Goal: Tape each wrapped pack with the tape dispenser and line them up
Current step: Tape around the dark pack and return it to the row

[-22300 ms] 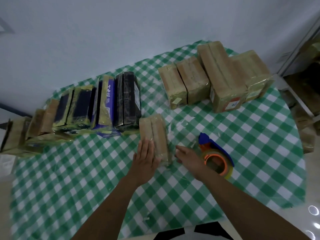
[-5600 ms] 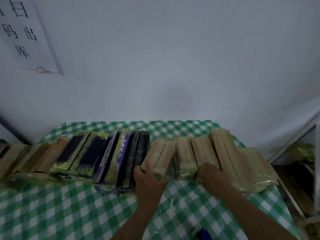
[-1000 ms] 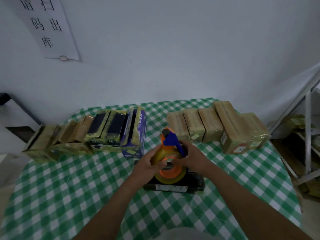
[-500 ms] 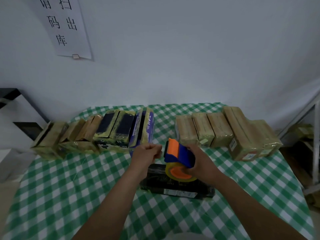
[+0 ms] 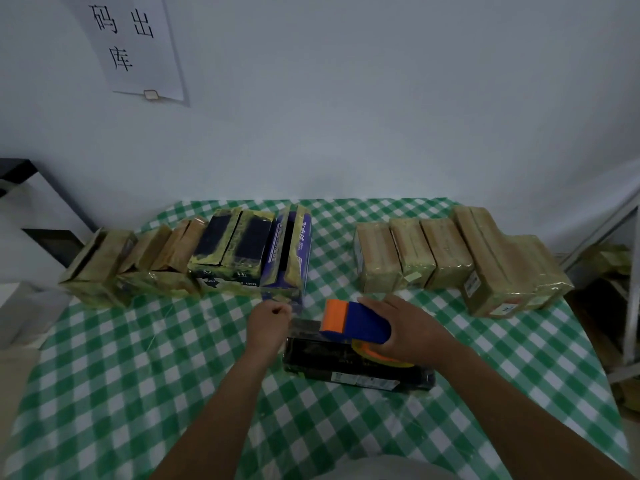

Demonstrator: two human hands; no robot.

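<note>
A person is standing at a bench (image 5: pixel 138 375) covered with a green-and-white checked cloth. A black rectangular pack wrapped in clear film (image 5: pixel 346 367) is lying flat on the cloth just in front of them. Its long side is running left to right, and it is sitting apart from the packs behind it.

The right hand (image 5: pixel 408 336) is gripping a blue-and-orange plastic tape dispenser (image 5: pixel 356 325). Its fingers (image 5: pixel 381 304) are clamped over the blue body and the thumb is tucked underneath by the roll. The dispenser is hanging over the far side of the black pack with its orange end pointing left, and I cannot tell whether the roll is touching the film.

The left hand (image 5: pixel 268 322) is hovering by the pack's left end. Its fingers (image 5: pixel 278 310) are curled tight together, pinching the end of a short strip of clear tape (image 5: pixel 304 323) that is stretching from the hand to the dispenser's orange end.

Two groups of packs are standing side by side along the far side of the bench, with a gap of bare cloth between them. The left row of tan and black-and-yellow taped packs (image 5: pixel 159 261) is ending at a purple-blue box pack (image 5: pixel 291 258), just beyond the left hand. The right row of tan wrapped packs (image 5: pixel 412 254) is running towards the bench's right edge.

A white paper sign with black characters (image 5: pixel 138 46) is hanging on the pale wall.
</note>
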